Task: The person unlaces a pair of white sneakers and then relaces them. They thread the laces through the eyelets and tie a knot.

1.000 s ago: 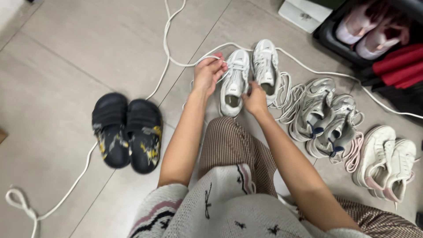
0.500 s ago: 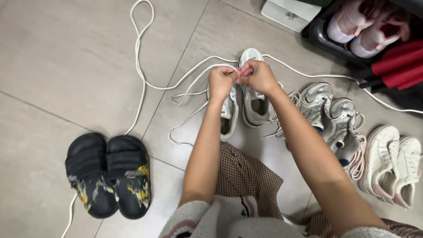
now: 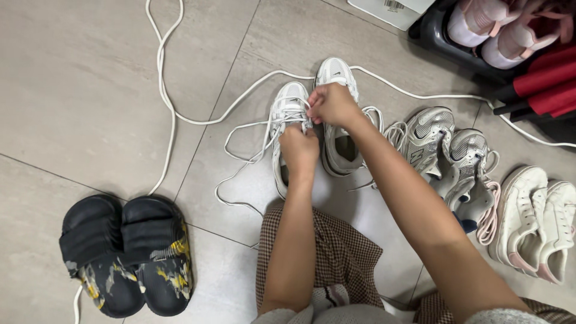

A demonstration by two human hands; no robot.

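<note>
A pair of white sneakers stands on the tiled floor ahead of my knees. My left hand (image 3: 300,150) is closed over the laces of the left white sneaker (image 3: 287,108), pressing on its tongue. My right hand (image 3: 332,105) pinches the same shoe's white laces (image 3: 252,153) just above, at its top eyelets. Loose lace ends trail off to the left over the tile. The right white sneaker (image 3: 337,75) sits beside it, partly covered by my right wrist.
Black slides (image 3: 126,255) with yellow marks lie at lower left. A white cable (image 3: 165,78) snakes over the floor. Silver-grey sneakers (image 3: 444,150) and white-pink sneakers (image 3: 537,222) line up at right. A dark rack (image 3: 444,45) with pink shoes stands at top right.
Both hands dropped from held-up laces onto the left white sneaker's lacing. The camera view shifted, so the slides and shoes sit lower and more to the right in the frame.
</note>
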